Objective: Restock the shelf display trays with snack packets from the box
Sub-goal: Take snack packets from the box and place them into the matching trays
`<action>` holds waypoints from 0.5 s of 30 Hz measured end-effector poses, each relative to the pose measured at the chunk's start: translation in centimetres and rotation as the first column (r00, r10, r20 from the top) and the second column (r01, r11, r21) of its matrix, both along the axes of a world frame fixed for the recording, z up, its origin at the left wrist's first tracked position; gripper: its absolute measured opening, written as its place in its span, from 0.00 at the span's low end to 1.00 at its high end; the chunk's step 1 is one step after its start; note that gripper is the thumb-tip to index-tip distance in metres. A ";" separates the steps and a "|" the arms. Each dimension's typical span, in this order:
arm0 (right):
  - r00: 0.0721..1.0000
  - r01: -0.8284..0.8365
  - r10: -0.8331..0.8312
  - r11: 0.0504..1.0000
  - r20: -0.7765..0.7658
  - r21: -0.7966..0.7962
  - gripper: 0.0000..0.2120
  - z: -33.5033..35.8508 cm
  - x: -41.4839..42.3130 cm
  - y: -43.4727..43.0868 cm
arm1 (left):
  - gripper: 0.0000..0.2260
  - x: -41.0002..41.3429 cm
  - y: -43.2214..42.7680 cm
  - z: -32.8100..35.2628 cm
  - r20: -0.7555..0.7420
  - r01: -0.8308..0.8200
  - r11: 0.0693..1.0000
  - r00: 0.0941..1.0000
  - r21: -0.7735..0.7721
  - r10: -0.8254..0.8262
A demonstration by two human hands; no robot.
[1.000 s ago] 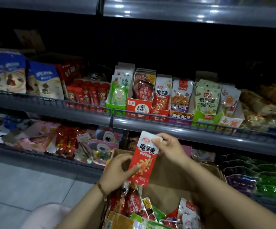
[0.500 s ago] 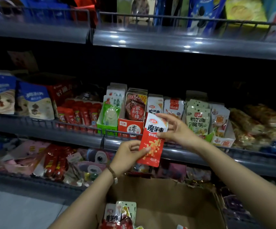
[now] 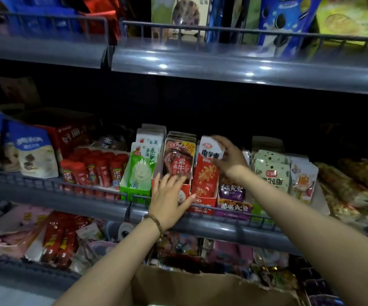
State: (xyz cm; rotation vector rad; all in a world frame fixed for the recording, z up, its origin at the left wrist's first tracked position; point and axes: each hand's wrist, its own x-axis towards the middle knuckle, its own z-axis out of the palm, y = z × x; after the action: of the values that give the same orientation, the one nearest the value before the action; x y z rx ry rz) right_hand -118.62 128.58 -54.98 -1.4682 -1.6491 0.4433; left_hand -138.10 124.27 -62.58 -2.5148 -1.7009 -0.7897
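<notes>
The red packet stands between beef packets and purple packets.

— What colours is the packet?
— Red, orange pieces printed on it, white top with dark lettering.
— And the rest?
— One green tray, one purple tray. The box is plain brown, the shelf grey.

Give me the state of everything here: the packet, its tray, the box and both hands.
Red packet: upright, bottom inside its tray.
Red tray: packets standing in it.
Right hand: pinches the red packet's top.
Left hand: fingers straight, against the front of the neighbouring tray.
Cardboard box: open, contents out of view.
</notes>
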 end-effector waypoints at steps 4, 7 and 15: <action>0.963 0.051 -0.048 0.999 0.264 -0.005 0.31 -3.1 -0.1 1.0 | 0.36 0.0 0.2 -0.8 -0.025 -0.012 0.998 1.000 0.069 0.014; 0.934 0.074 -0.073 0.997 0.350 0.010 0.34 -4.0 -0.5 1.2 | 0.36 0.1 0.1 -0.7 -0.009 -0.010 0.998 1.000 0.065 0.010; 0.961 0.076 -0.086 0.996 0.264 0.048 0.37 -4.3 -0.9 -0.8 | 0.33 -1.4 -3.7 -1.6 0.104 0.029 1.000 0.994 0.011 -0.030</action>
State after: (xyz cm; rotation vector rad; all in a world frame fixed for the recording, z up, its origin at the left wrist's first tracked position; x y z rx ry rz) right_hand -119.56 127.80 -59.25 -1.6162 -1.7860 0.1727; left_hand -139.45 120.55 -64.20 -2.5401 -1.6882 -0.9445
